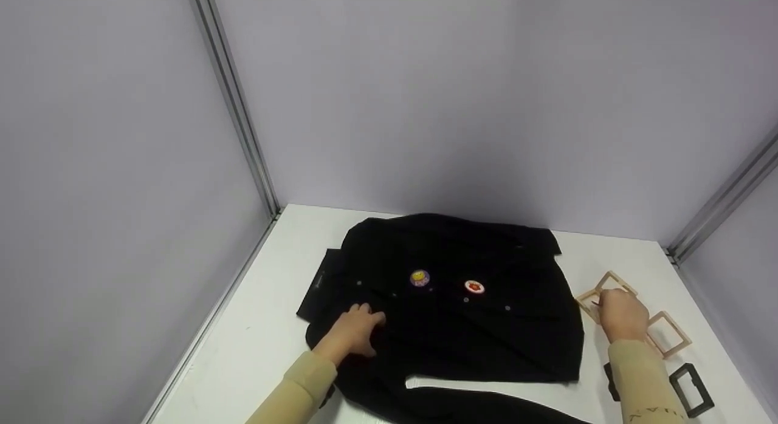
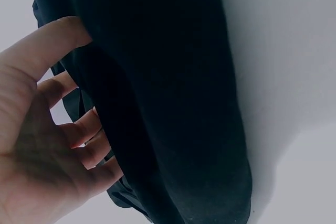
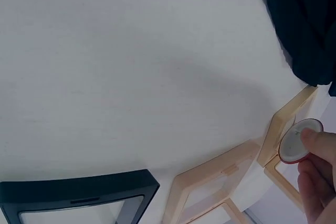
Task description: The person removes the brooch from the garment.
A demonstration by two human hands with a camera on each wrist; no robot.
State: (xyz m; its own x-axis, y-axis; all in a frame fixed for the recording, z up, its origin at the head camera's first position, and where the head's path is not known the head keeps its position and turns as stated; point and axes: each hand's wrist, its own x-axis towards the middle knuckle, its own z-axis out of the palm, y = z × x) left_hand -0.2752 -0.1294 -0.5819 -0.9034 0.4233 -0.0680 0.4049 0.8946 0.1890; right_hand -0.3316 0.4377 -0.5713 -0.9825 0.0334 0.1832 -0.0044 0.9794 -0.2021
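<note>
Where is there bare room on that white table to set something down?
The white table has bare room between the grey left wall and black cloth garment, and another patch beyond the pale wood-toned square frames, toward the grey back wall. It's crowded around those frames, the right hand and the black rectangular frame.

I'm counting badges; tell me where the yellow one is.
Below center in the head view, the yellow badge lies on the black garment, left of the white badge.
</note>
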